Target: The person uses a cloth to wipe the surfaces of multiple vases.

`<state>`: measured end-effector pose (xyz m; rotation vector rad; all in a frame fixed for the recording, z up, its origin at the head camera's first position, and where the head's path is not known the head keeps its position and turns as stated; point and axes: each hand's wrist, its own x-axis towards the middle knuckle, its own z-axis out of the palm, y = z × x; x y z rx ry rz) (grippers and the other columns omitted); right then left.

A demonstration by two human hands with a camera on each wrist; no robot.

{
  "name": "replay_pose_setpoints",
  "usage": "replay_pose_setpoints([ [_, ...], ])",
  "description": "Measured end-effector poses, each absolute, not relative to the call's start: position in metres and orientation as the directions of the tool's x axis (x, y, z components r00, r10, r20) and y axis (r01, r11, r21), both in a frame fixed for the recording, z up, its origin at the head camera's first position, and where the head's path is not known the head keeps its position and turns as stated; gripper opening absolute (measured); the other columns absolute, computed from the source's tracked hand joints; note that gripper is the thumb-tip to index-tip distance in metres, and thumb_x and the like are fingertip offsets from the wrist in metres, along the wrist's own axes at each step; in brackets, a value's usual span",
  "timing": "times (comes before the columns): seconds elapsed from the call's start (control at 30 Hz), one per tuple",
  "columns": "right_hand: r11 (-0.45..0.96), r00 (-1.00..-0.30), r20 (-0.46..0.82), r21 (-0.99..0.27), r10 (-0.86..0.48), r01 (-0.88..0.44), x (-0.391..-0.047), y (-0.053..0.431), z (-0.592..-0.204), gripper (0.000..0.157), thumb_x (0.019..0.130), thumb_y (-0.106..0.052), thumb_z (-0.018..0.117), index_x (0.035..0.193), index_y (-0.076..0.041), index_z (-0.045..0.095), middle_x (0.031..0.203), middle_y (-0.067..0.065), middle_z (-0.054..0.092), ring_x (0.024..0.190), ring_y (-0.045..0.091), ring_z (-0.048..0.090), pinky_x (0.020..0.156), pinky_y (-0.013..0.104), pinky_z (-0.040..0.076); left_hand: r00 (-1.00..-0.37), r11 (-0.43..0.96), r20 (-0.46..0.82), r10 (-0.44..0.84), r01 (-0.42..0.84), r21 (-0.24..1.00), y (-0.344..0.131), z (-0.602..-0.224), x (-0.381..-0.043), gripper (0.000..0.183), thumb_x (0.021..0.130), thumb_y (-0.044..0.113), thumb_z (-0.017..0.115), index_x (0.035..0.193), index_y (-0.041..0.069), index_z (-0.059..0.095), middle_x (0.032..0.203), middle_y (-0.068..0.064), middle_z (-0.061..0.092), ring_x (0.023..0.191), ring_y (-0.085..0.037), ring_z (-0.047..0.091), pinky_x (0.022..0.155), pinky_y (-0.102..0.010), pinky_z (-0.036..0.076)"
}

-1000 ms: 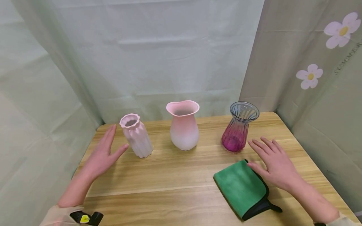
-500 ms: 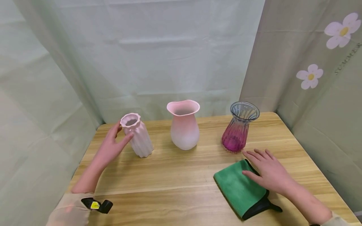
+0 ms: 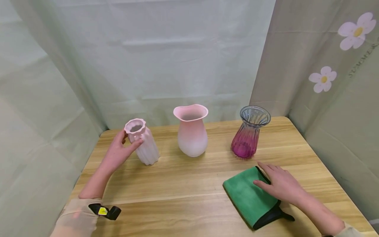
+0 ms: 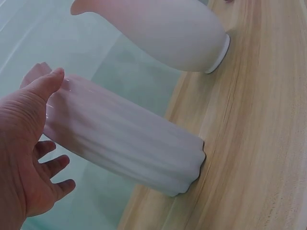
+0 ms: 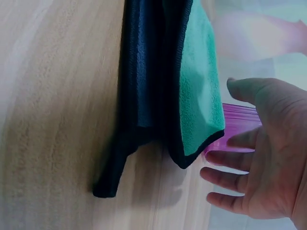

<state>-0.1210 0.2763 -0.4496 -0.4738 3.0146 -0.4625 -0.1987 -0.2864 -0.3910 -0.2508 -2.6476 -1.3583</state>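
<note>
From where I stand, a pale beige, thin-looking sleeve point(image 3: 75, 222) covers the person's left forearm at the lower left of the frame, crossed by a black band point(image 3: 94, 208) with a bright yellow label point(image 3: 102, 211), its dark lettering too small to read, and a stubby, rounded black piece point(image 3: 114, 213). At the lower right corner, a matching beige cuff point(image 3: 350, 231) shows beside a dark sliver point(image 3: 327, 235). Both the left hand point(image 3: 118, 154) and right hand point(image 3: 281, 184) are bare.

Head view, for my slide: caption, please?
Left hand around a ribbed pink vase, right hand by green cloth; pink-white vase, glass vase nearby.
</note>
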Motion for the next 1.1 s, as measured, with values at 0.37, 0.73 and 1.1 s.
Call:
replay_pose_setpoints([
  [0.37, 0.871, -0.958, -0.134, -0.463, -0.252, -0.164, -0.126, 0.277, -0.456, 0.087, 0.093, -0.050, 0.072, 0.151, 0.006, 0.040, 0.129, 0.027, 0.061, 0.117, 0.043, 0.060, 0.091, 0.061, 0.051, -0.967, 0.533, 0.237, 0.094, 0.250, 0.808, -0.284, -0.398, -0.203, 0.069, 0.098, 0.033, 0.073, 0.153, 0.008, 0.040, 0.148, -0.016, 0.049, 0.138, -0.036, 0.043, 0.110, -0.065, 0.034],
  [0.73, 0.831, -0.951, -0.221, -0.553, -0.215, -0.059, -0.133, 0.278, -0.462, 0.085, 0.089, -0.040, 0.081, 0.144, 0.011, 0.043, 0.120, 0.028, 0.063, 0.111, 0.041, 0.062, 0.088, 0.056, 0.053, -0.972, 0.516, 0.224, 0.073, 0.229, 0.826, -0.282, -0.399, -0.204, 0.066, 0.100, 0.036, 0.068, 0.153, 0.008, 0.039, 0.147, -0.016, 0.049, 0.136, -0.037, 0.045, 0.110, -0.060, 0.038],
  [1.1, 0.811, -0.942, -0.280, -0.585, -0.185, 0.015, -0.139, 0.276, -0.465, 0.067, 0.086, -0.038, 0.083, 0.124, 0.009, 0.055, 0.114, 0.021, 0.065, 0.103, 0.033, 0.062, 0.084, 0.052, 0.054, -0.988, 0.484, 0.152, -0.011, 0.128, 0.866, -0.280, -0.392, -0.201, 0.065, 0.100, 0.041, 0.067, 0.150, 0.006, 0.045, 0.145, -0.017, 0.052, 0.135, -0.035, 0.048, 0.086, -0.012, 0.046],
])
